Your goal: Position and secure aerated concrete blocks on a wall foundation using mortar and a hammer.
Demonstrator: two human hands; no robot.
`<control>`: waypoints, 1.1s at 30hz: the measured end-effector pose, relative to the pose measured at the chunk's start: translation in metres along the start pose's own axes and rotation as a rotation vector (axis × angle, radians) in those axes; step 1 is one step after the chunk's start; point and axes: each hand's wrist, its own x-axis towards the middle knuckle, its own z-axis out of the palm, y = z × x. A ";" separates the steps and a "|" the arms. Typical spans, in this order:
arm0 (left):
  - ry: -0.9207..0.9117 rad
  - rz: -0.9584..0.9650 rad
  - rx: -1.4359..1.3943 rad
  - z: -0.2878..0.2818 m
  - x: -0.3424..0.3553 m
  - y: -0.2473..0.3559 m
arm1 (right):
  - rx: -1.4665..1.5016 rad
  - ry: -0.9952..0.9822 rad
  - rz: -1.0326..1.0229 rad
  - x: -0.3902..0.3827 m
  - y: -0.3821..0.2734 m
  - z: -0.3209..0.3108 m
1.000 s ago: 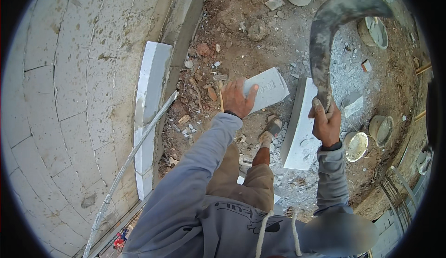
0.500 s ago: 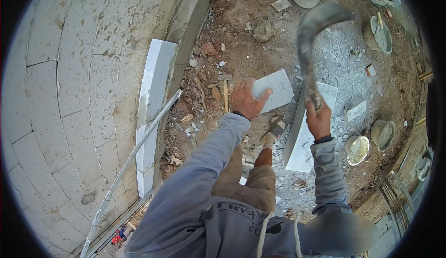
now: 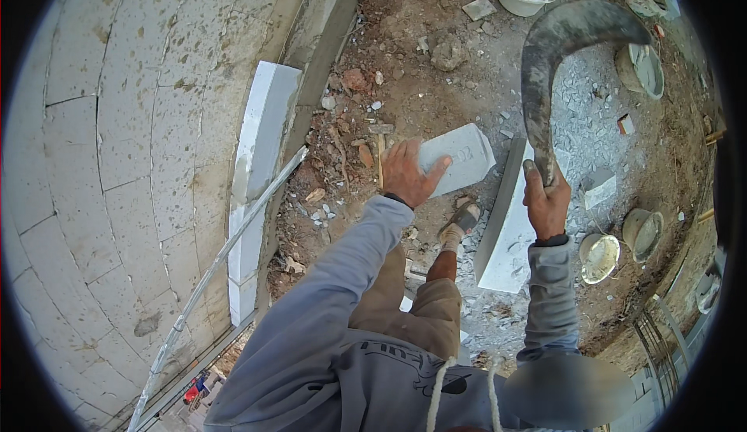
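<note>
My right hand (image 3: 548,202) is closed round the lower end of a dark curved sickle (image 3: 538,82), whose broad blade rises and hooks over to the right. A small light-grey block piece (image 3: 459,160) is in my left hand (image 3: 410,174), thumb over its top face and fingers at its left end. Below and to the right of that piece, a longer pale block (image 3: 506,249) lies on the rubble, partly behind my right hand. Just left of the small piece, a hammer (image 3: 381,130) with a wooden handle is partly hidden by my left hand.
A block wall (image 3: 124,152) fills the left side, with a white block (image 3: 261,136) on its ledge and a long pale rod (image 3: 226,253) leaning across. Mortar buckets stand at the top (image 3: 537,0) and right (image 3: 599,257). Pale chips (image 3: 591,105) and stones cover the soil.
My right hand has swung the sickle to the right and slightly down, and its blade now shows sharper. The small block piece has tilted slightly in my left hand.
</note>
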 end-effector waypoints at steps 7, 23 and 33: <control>0.040 0.065 -0.055 -0.001 -0.004 -0.005 | -0.516 -0.344 0.710 -0.002 0.135 0.037; -0.018 0.086 -0.023 0.008 -0.011 -0.007 | -0.034 0.025 0.070 -0.033 0.028 0.007; 0.046 0.058 0.025 0.016 -0.003 0.001 | -0.523 -0.218 0.179 -0.026 0.048 0.018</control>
